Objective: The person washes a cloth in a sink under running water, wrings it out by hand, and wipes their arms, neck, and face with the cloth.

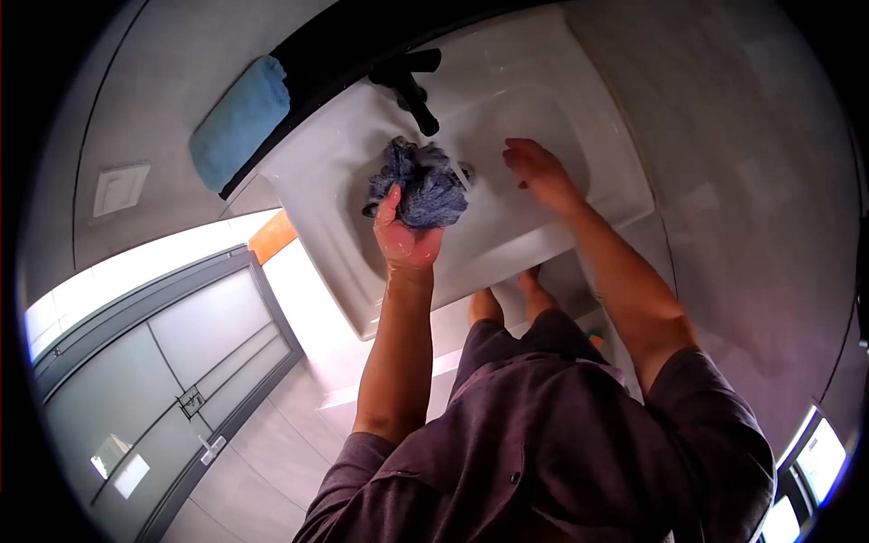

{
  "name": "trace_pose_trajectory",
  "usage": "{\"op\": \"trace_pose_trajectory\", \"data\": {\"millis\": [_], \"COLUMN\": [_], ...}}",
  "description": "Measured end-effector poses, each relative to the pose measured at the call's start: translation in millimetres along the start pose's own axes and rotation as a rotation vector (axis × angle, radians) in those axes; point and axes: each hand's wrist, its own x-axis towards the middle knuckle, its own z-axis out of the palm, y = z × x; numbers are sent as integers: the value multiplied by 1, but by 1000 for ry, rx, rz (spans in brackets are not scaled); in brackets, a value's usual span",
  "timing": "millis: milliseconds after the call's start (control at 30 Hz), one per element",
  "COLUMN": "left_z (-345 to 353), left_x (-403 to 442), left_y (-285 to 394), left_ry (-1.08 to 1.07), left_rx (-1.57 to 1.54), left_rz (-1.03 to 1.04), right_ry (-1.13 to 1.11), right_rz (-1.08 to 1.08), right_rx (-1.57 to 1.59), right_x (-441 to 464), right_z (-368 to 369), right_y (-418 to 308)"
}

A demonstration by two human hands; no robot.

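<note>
My left hand (407,239), wet and palm up, holds a blue-grey mesh bath puff (433,195) over the left part of the white sink (608,109). The thumb lies along the puff's near side, and the other fingers are hidden beneath it. Just beyond the puff is a black faucet (418,101), with a stream of water falling from its spout beside the puff. Over the right side of the basin, my right hand (536,170) is apart from the puff, its fingers loosely stretched and nothing in them.
A folded light-blue towel (239,119) lies on the dark ledge behind the sink at the left. On the left wall is a white switch plate (121,189). A grey-framed door with frosted panels (172,380) stands at the lower left.
</note>
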Motion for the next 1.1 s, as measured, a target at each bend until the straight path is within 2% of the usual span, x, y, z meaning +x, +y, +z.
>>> {"op": "trace_pose_trajectory", "data": {"millis": [33, 133, 167, 267, 300, 400, 433, 467, 533, 600, 633, 700, 733, 767, 800, 833, 867, 900, 933, 1000, 1067, 1100], "left_z": [4, 39, 42, 45, 48, 32, 9, -14, -45, -43, -45, -42, -45, -54, -57, -53, -49, -57, -75, -95, -79, -61], "left_x": [0, -13, -18, -26, -26, -15, -6, 2, 16, 22, 27, 38, 47, 56, 65, 71, 75, 76, 77, 74, 62, 53], "left_y": [-2, -6, -7, -11, -12, -2, 3, 7, 14, 15, 13, 2, -5, -11, -17, -23, -21, -27, -38, -60, -51, -44], "left_ry": [11, -37, -42, -167, -227, -257, -160, -101, 11, 55, 57, -20, 21, 64, 104, 48, 152, -10, -173, -496, -171, -22], "left_rx": [-16, 56, 113, 87, 94, 183, 238, 285, 380, 327, 347, 327, 291, 256, 221, 169, 324, 250, 176, 29, 379, 533], "left_rz": [-16, -2, 3, 13, 26, 39, 50, 44, 25, 9, -3, -19, -65, -111, -155, -164, -182, -114, -46, 94, 53, -7], "right_ry": [140, 180, 169, -284, -417, -567, -719, -625, -441, -185, -31, 74, 124, 144, 103, 56, 17, 67, 68, 195, 290, 427], "right_rz": [-100, -42, -13, 316, 384, 486, 351, 284, -179, 27, -73, -204, -271, -228, -247, -422, -559, -792, -759, -807, -661, -696], "right_rx": [-154, 255, 275, 770, 892, 678, 781, 625, -73, 210, 227, 391, 472, 513, 411, 252, 127, -168, -298, -859, -837, -770], "right_x": [18, 17, 22, 29, 12, 2, 9, 13, 43, 36, 47, 44, 40, 23, 5, -12, -26, -41, -57, -45, 10, 49], "right_z": [14, 52, 56, 66, 65, 37, 36, 26, 5, 6, 8, 26, 40, 58, 74, 92, 109, 125, 142, 147, 120, 102], "right_y": [20, 7, 6, 8, -11, -21, -12, -5, -4, -25, -14, -13, -14, -21, -25, -25, -17, -20, -22, -24, -15, -8]}}
